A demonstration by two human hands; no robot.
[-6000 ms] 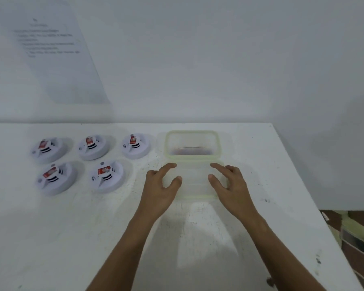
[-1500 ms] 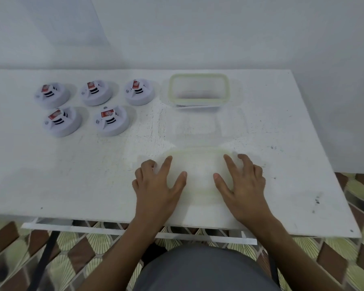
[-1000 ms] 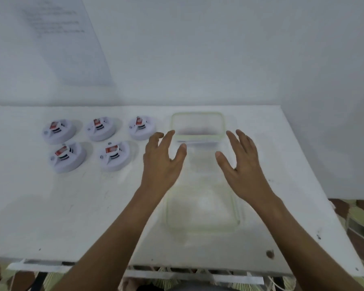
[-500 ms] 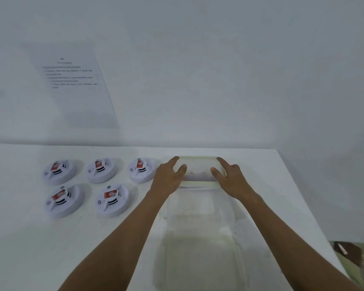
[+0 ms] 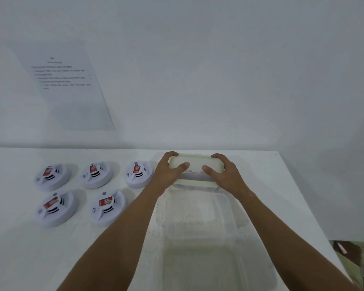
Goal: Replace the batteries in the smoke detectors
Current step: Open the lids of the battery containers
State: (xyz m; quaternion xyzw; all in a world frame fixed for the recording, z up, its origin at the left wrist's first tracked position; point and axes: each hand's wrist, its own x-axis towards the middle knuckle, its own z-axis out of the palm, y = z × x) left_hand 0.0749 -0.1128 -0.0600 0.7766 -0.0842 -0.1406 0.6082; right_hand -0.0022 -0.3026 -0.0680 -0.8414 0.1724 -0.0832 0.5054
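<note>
A clear plastic container [image 5: 194, 168] with a pale yellow-green rim stands at the back of the white table [image 5: 29, 248]. My left hand [image 5: 169, 170] grips its left end, and my right hand [image 5: 223, 172] grips its right end, fingers curled over the far rim and thumbs on the near side. Dark contents show dimly through its near wall. The container's lid [image 5: 200, 263] lies flat on the table near me, between my forearms. Several white round smoke detectors with red labels lie in two rows to the left, the closest one [image 5: 137, 174] just beside my left hand.
A printed sheet of paper [image 5: 65, 85] hangs on the white wall behind the table. The table's right edge [image 5: 315, 217] runs down beside my right forearm, with patterned floor [image 5: 353, 255] beyond it.
I slid the lid toward the near edge and let it go. Both hands then reached back to the container and closed on its two ends.
</note>
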